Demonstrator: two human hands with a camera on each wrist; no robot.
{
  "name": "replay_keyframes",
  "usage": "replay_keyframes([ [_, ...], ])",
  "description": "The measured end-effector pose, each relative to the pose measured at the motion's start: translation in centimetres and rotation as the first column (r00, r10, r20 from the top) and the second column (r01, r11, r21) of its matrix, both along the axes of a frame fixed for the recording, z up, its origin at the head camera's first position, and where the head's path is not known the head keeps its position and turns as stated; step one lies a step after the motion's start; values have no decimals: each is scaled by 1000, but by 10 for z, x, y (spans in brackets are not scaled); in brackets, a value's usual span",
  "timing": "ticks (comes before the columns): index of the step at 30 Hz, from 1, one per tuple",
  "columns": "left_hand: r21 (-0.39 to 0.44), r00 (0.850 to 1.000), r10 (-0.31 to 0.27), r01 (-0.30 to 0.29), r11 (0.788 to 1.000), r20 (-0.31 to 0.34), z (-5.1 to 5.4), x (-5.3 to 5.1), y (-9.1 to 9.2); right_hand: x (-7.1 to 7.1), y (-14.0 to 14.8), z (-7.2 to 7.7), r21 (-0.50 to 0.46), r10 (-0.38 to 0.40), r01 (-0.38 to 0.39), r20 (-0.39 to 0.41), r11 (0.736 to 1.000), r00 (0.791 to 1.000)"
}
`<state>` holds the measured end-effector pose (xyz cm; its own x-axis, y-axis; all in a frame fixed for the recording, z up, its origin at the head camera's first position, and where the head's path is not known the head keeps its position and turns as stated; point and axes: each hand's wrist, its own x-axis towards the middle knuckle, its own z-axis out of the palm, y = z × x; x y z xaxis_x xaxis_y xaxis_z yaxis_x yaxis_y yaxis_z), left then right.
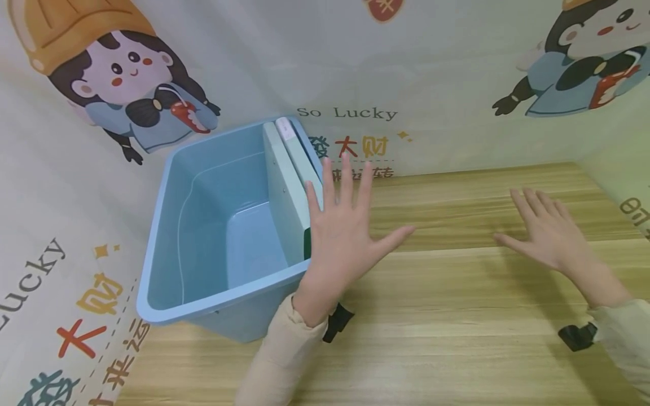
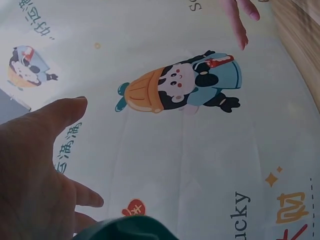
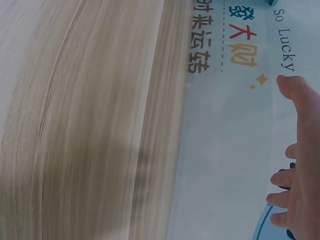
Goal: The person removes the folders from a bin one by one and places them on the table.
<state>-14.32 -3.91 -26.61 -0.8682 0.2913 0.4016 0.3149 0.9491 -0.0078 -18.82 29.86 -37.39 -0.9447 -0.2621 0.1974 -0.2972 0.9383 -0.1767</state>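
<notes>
In the head view the left hand (image 1: 341,239) is held up with its fingers spread, in front of the right side of a blue bin (image 1: 203,307). Nothing is in it. Two pale green, flat things (image 1: 284,197) stand upright along the bin's right wall, and a dark green patch shows beside the wrist. To the right, the right hand (image 1: 550,231) hovers over the wooden table (image 1: 431,316), fingers extended and empty. The left wrist view shows the left hand (image 2: 37,160) and a dark green edge (image 2: 130,229); the right wrist view shows the right hand (image 3: 302,165).
A white printed cloth (image 1: 447,84) with cartoon figures and lettering hangs behind the table and along its left side. The bin stands at the table's back left. A black wrist mount (image 1: 337,321) sits under the left wrist and another (image 1: 578,336) under the right.
</notes>
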Motion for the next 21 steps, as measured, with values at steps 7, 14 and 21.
replay_keyframes([
  [7,48,999,32,-32,998,8,-3,14,-22,0,-4,4,-62,35,-38,-58,997,998],
  [14,90,997,76,-76,993,9,-9,27,-52,-1,-11,10,-86,41,-48,-90,995,995],
  [21,77,989,134,-139,987,64,-12,41,-84,-6,-28,16,-119,34,-54,-163,991,986],
])
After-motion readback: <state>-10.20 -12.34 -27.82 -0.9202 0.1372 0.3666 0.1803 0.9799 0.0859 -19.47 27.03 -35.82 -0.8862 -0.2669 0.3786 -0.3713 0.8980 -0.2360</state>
